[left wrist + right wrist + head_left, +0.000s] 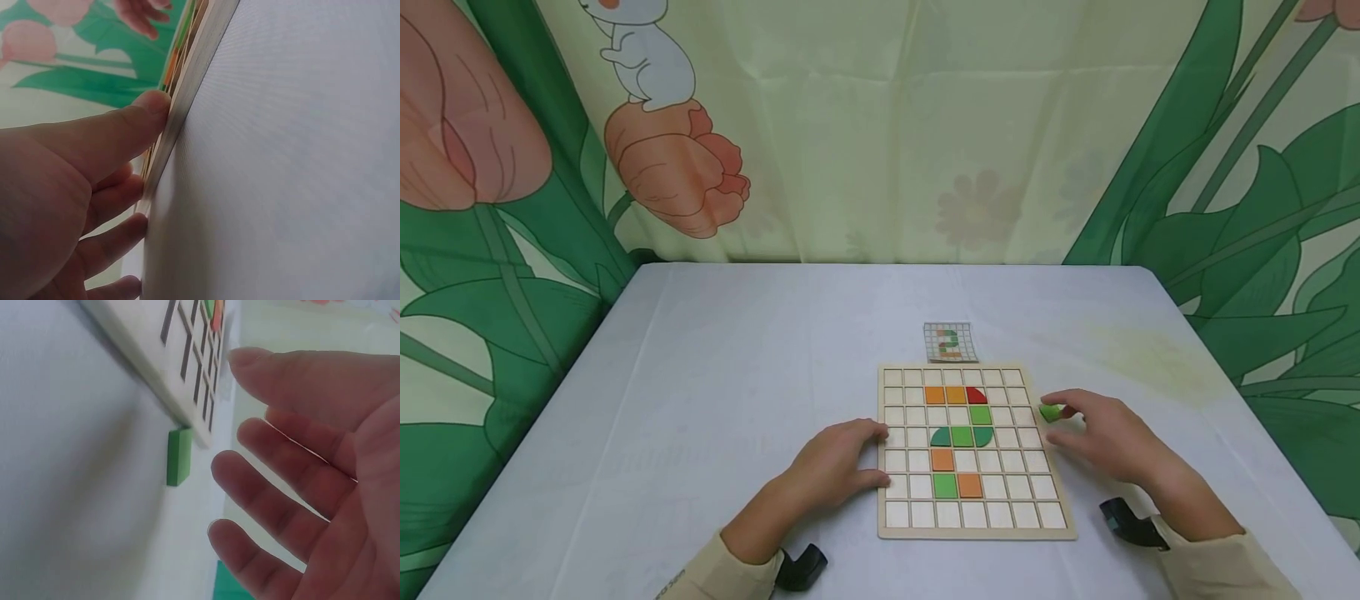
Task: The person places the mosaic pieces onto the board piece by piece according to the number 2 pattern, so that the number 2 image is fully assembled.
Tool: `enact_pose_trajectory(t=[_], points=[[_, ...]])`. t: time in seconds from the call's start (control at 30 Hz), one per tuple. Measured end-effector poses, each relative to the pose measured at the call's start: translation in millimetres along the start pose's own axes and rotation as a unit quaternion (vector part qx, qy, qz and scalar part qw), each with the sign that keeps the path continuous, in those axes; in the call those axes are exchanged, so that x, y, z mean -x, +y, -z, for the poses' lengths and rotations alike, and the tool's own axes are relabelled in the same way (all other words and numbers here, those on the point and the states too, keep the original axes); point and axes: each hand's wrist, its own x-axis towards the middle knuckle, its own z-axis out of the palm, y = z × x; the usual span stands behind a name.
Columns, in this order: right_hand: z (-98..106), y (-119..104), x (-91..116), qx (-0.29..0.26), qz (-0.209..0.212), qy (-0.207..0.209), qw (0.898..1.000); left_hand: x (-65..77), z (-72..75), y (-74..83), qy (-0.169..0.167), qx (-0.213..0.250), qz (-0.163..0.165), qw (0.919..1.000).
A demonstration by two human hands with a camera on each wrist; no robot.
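A wooden grid board [977,533] lies on the table. In its cells sit several coloured pieces: orange squares [933,396], green squares [962,437], a red rounded piece [975,396] and dark green rounded pieces [940,437]. At the board's left edge rests my left hand [823,467], thumb and fingertips touching the frame's side. Just off the board's right side lies a loose green block [179,457]. My right hand [1108,437] hovers beside that block, and in the right wrist view its spread fingers [259,490] stand apart from it.
A small printed card [951,342] showing a coloured grid pattern lies just behind the board. White cloth covers the table [737,350]. Beyond its far edge hangs a patterned curtain [887,150]. Black wrist devices [801,568] sit at both sleeves.
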Motion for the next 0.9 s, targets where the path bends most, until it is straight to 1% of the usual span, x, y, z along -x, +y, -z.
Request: enact_pose_trajectory(t=[0.2,0.4,0.53,0.73,0.9], points=[[-1.1,7.8,-1.8,0.000,-0.001,0.008,1.000,0.6,0.5,0.6,-0.001,0.001,0.002,1.0000],[-6.3,12.7,-5.4,-0.008,-0.027,-0.011,1.000,0.2,0.2,0.6,-0.005,-0.001,0.005,1.0000],[-9.7,14.1,-7.2,-0.014,-0.034,-0.019,0.999,0.0,-0.2,0.9,-0.007,-0.001,0.005,1.0000],[-9.8,15.2,-9.7,-0.021,-0.037,-0.017,0.999,0.3,-0.3,0.9,-0.006,-0.004,0.005,1.0000],[-8.7,15.4,-10.7,-0.030,-0.048,-0.018,0.998,0.1,-0.4,0.6,-0.006,-0.002,0.007,1.0000]])
